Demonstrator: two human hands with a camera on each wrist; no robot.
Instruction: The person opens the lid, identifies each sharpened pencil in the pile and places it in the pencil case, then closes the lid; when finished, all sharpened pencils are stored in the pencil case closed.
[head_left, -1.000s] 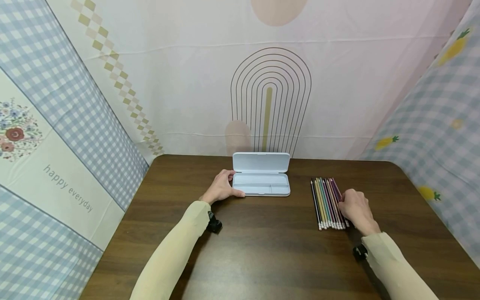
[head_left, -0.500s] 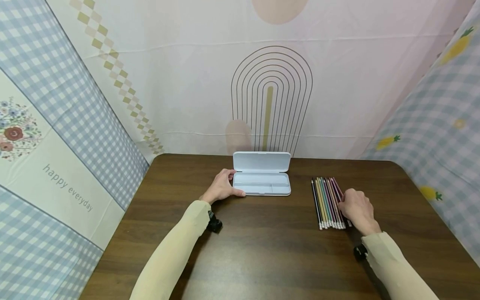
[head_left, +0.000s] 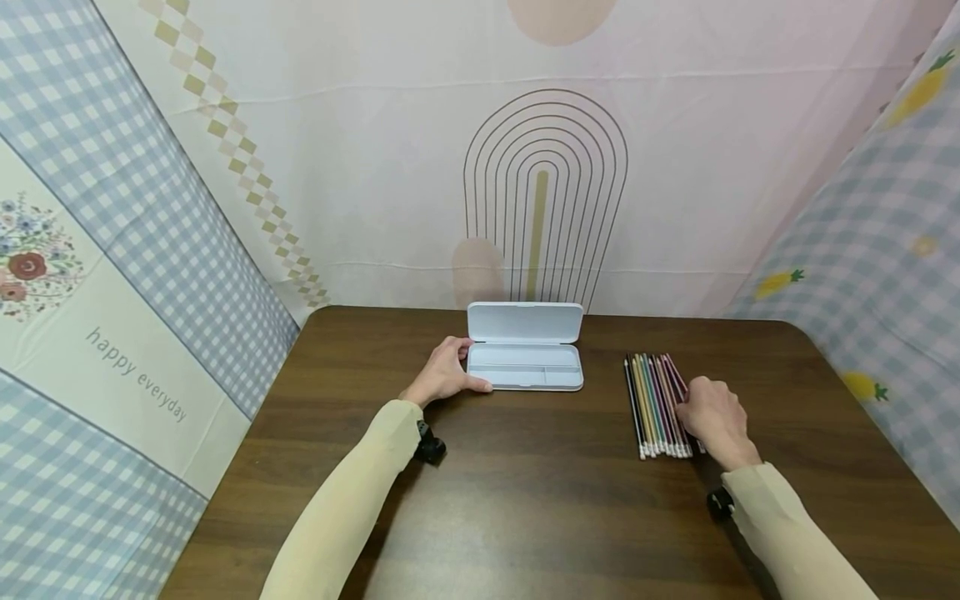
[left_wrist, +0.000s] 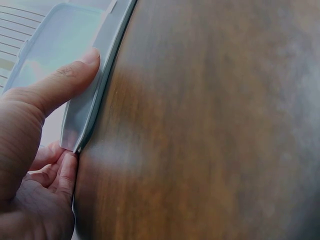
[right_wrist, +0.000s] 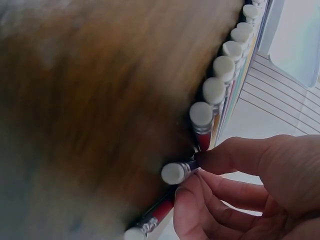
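My left hand holds the left end of an open, light-blue pencil case. In the left wrist view the thumb lies over the case's front edge while the other fingers curl at its corner. To the right, a row of pencils in several colours lies side by side, white erasers toward me. At the row's right side is my right hand. Its thumb and fingers pinch a dark pencil close to the eraser, seen in the right wrist view. Another pencil with a red band lies beside the fingertips.
The brown wooden table has rounded far corners. A patterned white cloth hangs behind its back edge, just beyond the case's raised lid. Checked cloths hang at both sides.
The pencils at the row's right end have shifted slightly right, away from the others, at my right hand. My left hand stays on the case. The head view has drifted very slightly.
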